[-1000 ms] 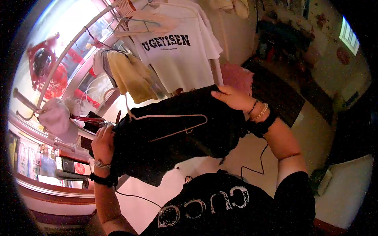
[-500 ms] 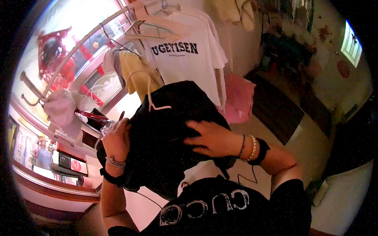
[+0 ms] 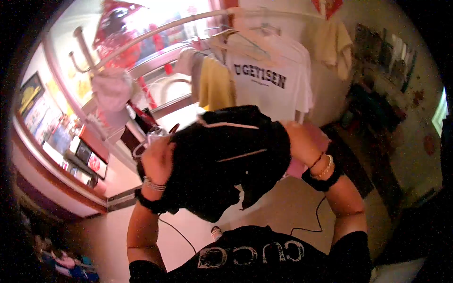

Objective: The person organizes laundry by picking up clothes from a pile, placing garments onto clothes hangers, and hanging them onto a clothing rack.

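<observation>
A black garment [image 3: 222, 165] with pale drawstring ends hangs in front of my chest, bunched and folded; its exact kind is unclear. My left hand [image 3: 159, 161] is closed on its left side, with part of the fingers out of sight. At the opposite edge, my right hand [image 3: 302, 141] grips the cloth, its fingertips hidden behind the black fabric. Both wrists wear bracelets and a black band, and a thin black cable runs from each band toward my body.
Ahead, a clothes rail [image 3: 165, 29] carries a white printed T-shirt [image 3: 264, 75], a yellow garment [image 3: 214, 85] and several hangers. A pink cap [image 3: 111, 87] hangs at its left end. Shelves with small items [image 3: 61, 141] stand left. Pink cloth [image 3: 297, 167] shows behind my right hand.
My right hand has gone from lying spread on the black garment to holding its right edge. The garment is now raised and stretched sideways between both hands. The view has turned left.
</observation>
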Available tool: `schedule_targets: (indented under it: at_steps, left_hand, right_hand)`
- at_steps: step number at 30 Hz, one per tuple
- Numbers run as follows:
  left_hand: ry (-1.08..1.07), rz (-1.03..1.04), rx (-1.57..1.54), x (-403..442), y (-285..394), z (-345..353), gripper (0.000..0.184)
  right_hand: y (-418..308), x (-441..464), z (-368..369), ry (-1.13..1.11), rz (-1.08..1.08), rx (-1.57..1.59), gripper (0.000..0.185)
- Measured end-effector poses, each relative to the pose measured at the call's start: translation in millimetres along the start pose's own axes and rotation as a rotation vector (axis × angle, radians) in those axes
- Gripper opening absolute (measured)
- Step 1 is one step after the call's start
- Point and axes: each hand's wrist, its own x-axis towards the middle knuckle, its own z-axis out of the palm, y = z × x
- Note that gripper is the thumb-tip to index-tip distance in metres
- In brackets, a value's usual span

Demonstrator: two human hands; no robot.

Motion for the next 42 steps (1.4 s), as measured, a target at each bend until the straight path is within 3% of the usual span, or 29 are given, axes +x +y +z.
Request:
schedule_targets:
  at_steps: [2, 4, 7, 9, 10, 12, 15, 19, 21, 22, 25, 27, 28, 30, 32, 34, 36, 42]
  left_hand:
    - [0.004, 0.080, -0.028, -4, 9, 2, 0.017]
    - [-0.017, -0.032, -0.084, 1, 16, -6, 0.018]
    - [0.009, -0.049, -0.066, -2, 2, -11, 0.017]
    - [0.058, -0.033, -0.095, -7, -9, -8, 0.018]
    - [0.070, -0.044, -0.084, -12, -15, -3, 0.018]
    - [0.043, -0.097, -0.175, -18, -21, 11, 0.020]
    - [0.092, -0.143, -0.207, -15, -15, 31, 0.021]
    - [0.186, -0.135, -0.296, 8, -14, 39, 0.023]
    - [0.211, -0.122, -0.290, 21, -22, 44, 0.023]
    - [0.207, -0.118, -0.291, 25, -34, 49, 0.025]
    - [0.118, -0.090, -0.216, 30, -81, 71, 0.037]
    - [0.076, -0.117, -0.281, 33, -113, 81, 0.052]
    - [0.074, -0.107, -0.275, 34, -125, 84, 0.052]
    - [0.026, -0.170, -0.409, 33, -144, 88, 0.058]
    - [-0.016, -0.165, -0.437, 32, -163, 91, 0.056]
    - [-0.025, -0.173, -0.480, 28, -176, 93, 0.055]
    - [-0.045, -0.165, -0.497, 19, -190, 101, 0.054]
    - [-0.218, -0.177, -0.575, -2, -224, 89, 0.049]
  right_hand:
    - [-26, 8, 4, -0.200, -0.006, -0.320, 0.037]
    - [-44, 15, 8, -0.153, -0.089, -0.303, 0.038]
    - [-59, 26, -10, -0.219, -0.137, -0.199, 0.039]
    - [-74, 33, -32, -0.503, -0.010, -0.061, 0.040]
    - [-73, 34, -34, -0.510, -0.028, -0.065, 0.040]
    - [-70, 33, -36, -0.659, -0.074, 0.216, 0.044]
    - [-72, 22, -28, -0.635, 0.083, 0.408, 0.048]
    - [-89, 31, -40, -0.568, 0.136, 0.451, 0.050]
    - [-103, 45, -50, -0.457, 0.396, 0.570, 0.050]
    - [-109, 54, -53, -0.409, 0.409, 0.639, 0.052]
    - [-115, 73, -61, -0.312, 0.399, 0.509, 0.056]
    - [-104, 86, -56, -0.124, 0.341, 0.150, 0.058]
    - [-103, 98, -53, -0.115, 0.339, 0.156, 0.058]
    - [-103, 137, -48, -0.118, 0.204, -0.306, 0.056]
    - [-122, 179, -42, -0.046, 0.197, -0.431, 0.051]
    - [-142, 225, -36, -0.009, 0.145, -0.432, 0.049]
    - [-142, 271, -21, 0.075, -0.156, -0.458, 0.044]
    - [-151, 381, 38, -0.073, 0.049, -0.550, 0.028]
